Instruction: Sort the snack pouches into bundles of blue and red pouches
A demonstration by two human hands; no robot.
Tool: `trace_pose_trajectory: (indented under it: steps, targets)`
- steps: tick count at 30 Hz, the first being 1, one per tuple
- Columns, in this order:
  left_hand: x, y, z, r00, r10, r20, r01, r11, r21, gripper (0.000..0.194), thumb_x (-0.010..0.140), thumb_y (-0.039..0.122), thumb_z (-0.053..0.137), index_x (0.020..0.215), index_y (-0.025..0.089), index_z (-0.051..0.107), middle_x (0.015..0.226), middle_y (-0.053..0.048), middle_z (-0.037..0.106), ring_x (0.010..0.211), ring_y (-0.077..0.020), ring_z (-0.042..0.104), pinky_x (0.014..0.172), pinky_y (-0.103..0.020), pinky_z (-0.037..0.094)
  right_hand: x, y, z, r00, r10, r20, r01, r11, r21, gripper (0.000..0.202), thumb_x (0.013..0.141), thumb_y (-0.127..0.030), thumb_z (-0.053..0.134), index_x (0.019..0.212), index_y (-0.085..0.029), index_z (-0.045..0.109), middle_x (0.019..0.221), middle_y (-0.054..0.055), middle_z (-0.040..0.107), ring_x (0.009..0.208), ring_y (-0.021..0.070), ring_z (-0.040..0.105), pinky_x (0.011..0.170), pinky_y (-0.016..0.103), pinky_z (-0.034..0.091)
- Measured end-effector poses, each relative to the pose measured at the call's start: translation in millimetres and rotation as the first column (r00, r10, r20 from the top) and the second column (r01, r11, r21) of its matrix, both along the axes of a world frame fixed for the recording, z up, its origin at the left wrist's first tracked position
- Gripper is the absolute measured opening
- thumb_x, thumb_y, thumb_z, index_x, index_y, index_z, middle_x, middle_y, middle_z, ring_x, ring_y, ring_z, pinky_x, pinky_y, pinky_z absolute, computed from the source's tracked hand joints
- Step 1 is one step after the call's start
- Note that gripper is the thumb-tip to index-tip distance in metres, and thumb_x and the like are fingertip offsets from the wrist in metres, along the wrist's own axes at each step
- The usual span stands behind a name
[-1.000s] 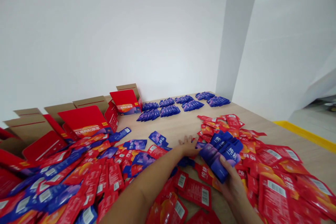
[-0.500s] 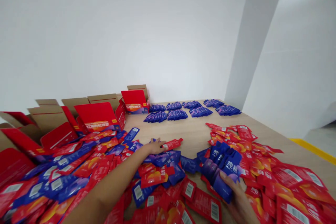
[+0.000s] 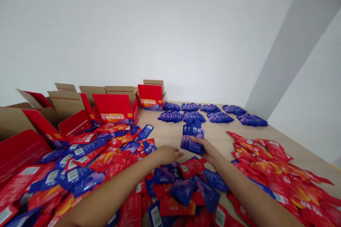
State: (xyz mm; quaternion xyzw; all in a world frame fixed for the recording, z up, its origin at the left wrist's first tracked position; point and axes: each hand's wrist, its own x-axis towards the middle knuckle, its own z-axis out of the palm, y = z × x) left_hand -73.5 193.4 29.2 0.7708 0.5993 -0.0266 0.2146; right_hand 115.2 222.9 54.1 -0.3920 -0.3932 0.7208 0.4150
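Observation:
My right hand (image 3: 207, 150) grips a fanned set of several blue pouches (image 3: 192, 137), held upright over the middle of the table with their printed fronts facing me. Just left of it, my left hand (image 3: 169, 155) hovers palm down with fingers stretched towards the right and nothing visible in them. Below both hands lies a mixed heap of blue pouches (image 3: 183, 188) and red pouches, one red pouch (image 3: 192, 167) resting on top close to my left fingers. The underside of my left hand is hidden.
Open red cartons (image 3: 113, 108) stand along the left, behind a large mixed pile of pouches (image 3: 87, 163). Fanned sets of blue pouches (image 3: 194, 116) lie in two rows at the back of the table (image 3: 170, 131). Red pouches (image 3: 277, 173) are heaped on the right.
My right hand has brought the blue pouches up and left to the table's middle. The red pouch by my left hand now lies nearer, on the heap. The view has turned slightly left.

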Motion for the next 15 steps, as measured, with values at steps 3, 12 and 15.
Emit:
trace_pose_trajectory:
  steps: [3, 12, 15]
  targets:
    - [-29.0, 24.9, -2.4, 0.989, 0.143, -0.034, -0.139, 0.985, 0.105, 0.053, 0.081, 0.053, 0.044, 0.126, 0.026, 0.054, 0.141, -0.013, 0.043, 0.13, -0.0376, 0.035, 0.103, -0.057, 0.025, -26.6, 30.4, -12.6, 0.997, 0.047, 0.065, -0.046, 0.999, -0.014, 0.021, 0.066, -0.022, 0.069, 0.085, -0.016, 0.062, 0.076, 0.004, 0.071, 0.068, 0.0172, 0.067, 0.074, 0.031, 0.055]
    - [-73.0, 30.7, -35.1, 0.941, 0.298, 0.162, -0.307, 0.951, 0.038, 0.049, 0.054, 0.037, 0.072, 0.098, 0.017, 0.069, 0.112, -0.021, 0.064, 0.118, -0.0432, 0.048, 0.098, -0.055, 0.034, -50.1, 84.4, -10.8, 0.838, 0.132, 0.53, -0.224, 0.968, 0.114, 0.031, 0.067, -0.027, 0.068, 0.095, -0.017, 0.058, 0.088, 0.006, 0.071, 0.077, 0.019, 0.068, 0.071, 0.031, 0.056]
    - [-70.4, 62.8, -29.9, 0.863, 0.346, 0.369, -0.402, 0.911, 0.086, 0.048, 0.069, 0.033, 0.06, 0.114, 0.014, 0.061, 0.126, -0.017, 0.057, 0.124, -0.0341, 0.045, 0.103, -0.045, 0.033, -63.1, 107.5, -0.7, 0.713, 0.06, 0.698, -0.215, 0.967, 0.137, 0.045, 0.062, -0.029, 0.073, 0.101, -0.016, 0.056, 0.097, 0.01, 0.069, 0.086, 0.0235, 0.067, 0.07, 0.034, 0.055]
